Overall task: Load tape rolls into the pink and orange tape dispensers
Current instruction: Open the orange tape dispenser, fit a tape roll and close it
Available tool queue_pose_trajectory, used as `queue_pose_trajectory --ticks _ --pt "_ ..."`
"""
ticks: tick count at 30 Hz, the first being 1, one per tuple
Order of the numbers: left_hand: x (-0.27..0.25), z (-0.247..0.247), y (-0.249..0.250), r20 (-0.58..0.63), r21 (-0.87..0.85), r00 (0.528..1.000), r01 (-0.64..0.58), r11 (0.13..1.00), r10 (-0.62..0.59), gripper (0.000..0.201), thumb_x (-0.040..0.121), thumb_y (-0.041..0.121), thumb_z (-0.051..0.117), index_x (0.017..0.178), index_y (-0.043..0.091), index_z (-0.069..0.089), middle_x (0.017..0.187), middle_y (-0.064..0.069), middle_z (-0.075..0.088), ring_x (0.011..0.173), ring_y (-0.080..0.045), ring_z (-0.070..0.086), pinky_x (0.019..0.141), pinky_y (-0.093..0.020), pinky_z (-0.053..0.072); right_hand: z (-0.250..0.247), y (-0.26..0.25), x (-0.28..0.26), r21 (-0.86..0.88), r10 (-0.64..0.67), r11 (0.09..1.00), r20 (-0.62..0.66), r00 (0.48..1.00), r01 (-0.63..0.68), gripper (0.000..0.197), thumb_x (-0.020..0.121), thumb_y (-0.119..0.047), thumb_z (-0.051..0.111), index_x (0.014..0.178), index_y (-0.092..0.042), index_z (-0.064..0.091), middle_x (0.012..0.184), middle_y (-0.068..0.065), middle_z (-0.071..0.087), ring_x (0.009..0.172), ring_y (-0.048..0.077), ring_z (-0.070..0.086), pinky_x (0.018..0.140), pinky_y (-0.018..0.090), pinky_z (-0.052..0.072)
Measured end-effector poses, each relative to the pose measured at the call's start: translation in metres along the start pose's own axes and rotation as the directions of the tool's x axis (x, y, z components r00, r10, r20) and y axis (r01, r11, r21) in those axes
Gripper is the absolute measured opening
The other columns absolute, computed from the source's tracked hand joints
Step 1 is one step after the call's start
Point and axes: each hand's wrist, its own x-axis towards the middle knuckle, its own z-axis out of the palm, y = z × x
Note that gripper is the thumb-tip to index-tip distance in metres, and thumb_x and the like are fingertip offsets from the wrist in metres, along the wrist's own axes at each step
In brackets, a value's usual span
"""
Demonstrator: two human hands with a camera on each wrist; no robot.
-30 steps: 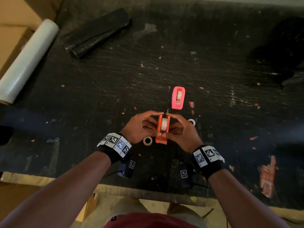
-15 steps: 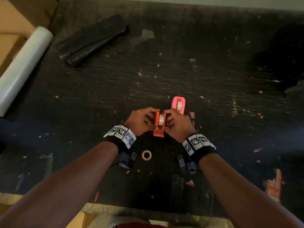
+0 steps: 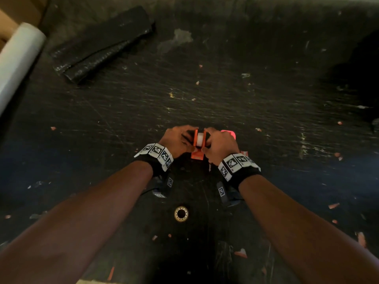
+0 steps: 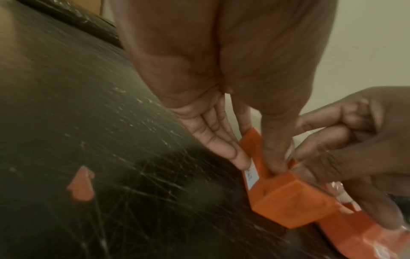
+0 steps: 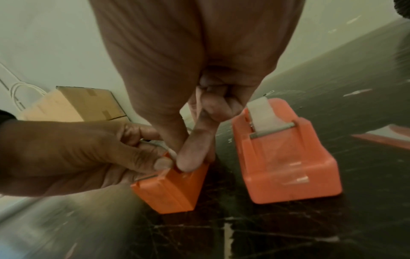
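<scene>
Hands first: my left hand and right hand are both pinching the orange tape dispenser from either side, thumbs down at its front slot. White tape roll is already sitting in it. Pink tape dispenser stands just right of the orange one, tape threaded over its cutter. Closer to me than the orange dispenser there's an empty tape core on the scratched black table.
</scene>
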Motion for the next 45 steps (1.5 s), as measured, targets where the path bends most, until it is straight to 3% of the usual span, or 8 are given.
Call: queue_pose_trajectory --ticks 2,5,10,22,26,31,39,45 --pt "-0.001 -0.002 -0.004 0.033 -0.079 0.999 0.016 0.997 -0.013 0.082 0.067 0.013 0.093 0.14 0.028 0.059 0.114 -0.005 0.076 0.094 -0.019 0.077 0.096 -0.048 0.06 0.0 0.003 0.0 0.012 -0.001 1.0 0.01 1.0 0.001 0.056 0.084 -0.033 0.072 0.137 -0.019 0.06 0.13 0.003 0.071 0.102 0.024 0.073 0.099 0.042 0.055" --pt "-0.005 -0.011 -0.006 0.074 -0.009 0.996 -0.051 0.999 0.051 0.098 0.064 0.025 0.094 0.149 0.036 0.046 0.132 -0.003 0.055 0.1 -0.016 0.068 0.09 -0.041 0.061 -0.007 0.008 -0.002 0.051 -0.017 0.999 -0.021 1.0 0.018 0.068 0.083 -0.036 0.073 0.146 -0.024 0.048 0.108 -0.001 0.079 0.111 0.021 0.07 0.098 0.043 0.055" --pt "0.0 -0.019 -0.003 0.249 0.231 0.959 -0.193 0.954 0.133 0.126 0.053 0.031 0.1 0.154 0.045 0.025 0.141 0.005 0.037 0.115 -0.015 0.056 0.095 -0.033 0.052 -0.02 0.01 -0.001 0.106 -0.085 0.99 -0.093 0.992 0.095 0.029 0.084 -0.031 0.071 0.113 -0.026 0.067 0.101 -0.005 0.073 0.097 0.017 0.069 0.085 0.036 0.055" --pt "0.013 -0.017 -0.001 0.285 0.361 0.945 -0.26 0.896 0.16 0.107 0.052 0.037 0.099 0.143 0.029 0.045 0.133 0.004 0.045 0.109 -0.016 0.062 0.09 -0.035 0.056 -0.025 0.001 0.019 0.088 -0.125 0.988 -0.048 0.991 0.128 0.008 0.088 -0.026 0.067 0.086 -0.029 0.074 0.094 -0.004 0.075 0.089 0.019 0.069 0.083 0.041 0.058" --pt "0.013 -0.017 -0.001 0.282 0.371 0.944 -0.272 0.888 0.172 0.099 0.052 0.038 0.099 0.137 0.03 0.048 0.129 0.005 0.046 0.107 -0.018 0.064 0.089 -0.041 0.058 -0.024 -0.003 0.01 0.07 -0.189 0.979 -0.055 0.98 0.193 0.007 0.089 -0.026 0.066 0.086 -0.025 0.072 0.092 -0.003 0.072 0.086 0.019 0.068 0.079 0.041 0.057" --pt "0.016 -0.017 -0.007 0.274 0.371 0.938 -0.305 0.877 0.211 0.114 0.05 0.037 0.098 0.149 0.038 0.041 0.132 0.006 0.046 0.104 -0.015 0.061 0.087 -0.035 0.056 -0.009 -0.001 -0.027 0.048 -0.275 0.959 -0.092 0.957 0.281 0.009 0.09 -0.021 0.067 0.094 -0.02 0.075 0.098 -0.001 0.076 0.087 0.017 0.07 0.082 0.039 0.057" --pt "0.017 -0.014 -0.012 0.26 0.357 0.934 -0.329 0.874 0.245 0.115 0.051 0.042 0.096 0.15 0.04 0.038 0.132 0.006 0.045 0.103 -0.011 0.057 0.087 -0.032 0.054 0.025 0.002 -0.061 0.054 -0.275 0.957 -0.148 0.95 0.285 0.009 0.087 -0.024 0.069 0.092 -0.023 0.077 0.09 -0.007 0.077 0.079 0.012 0.071 0.073 0.032 0.057" --pt "0.016 -0.013 -0.011 0.237 0.351 0.937 -0.328 0.877 0.256 0.114 0.051 0.038 0.097 0.15 0.035 0.042 0.129 0.005 0.048 0.098 -0.012 0.061 0.084 -0.025 0.049 0.042 -0.004 -0.062 -0.103 -0.218 0.973 -0.146 0.965 0.205 0.017 0.094 -0.026 0.061 0.091 -0.02 0.076 0.084 0.0 0.077 0.073 0.022 0.072 0.062 0.03 0.05"
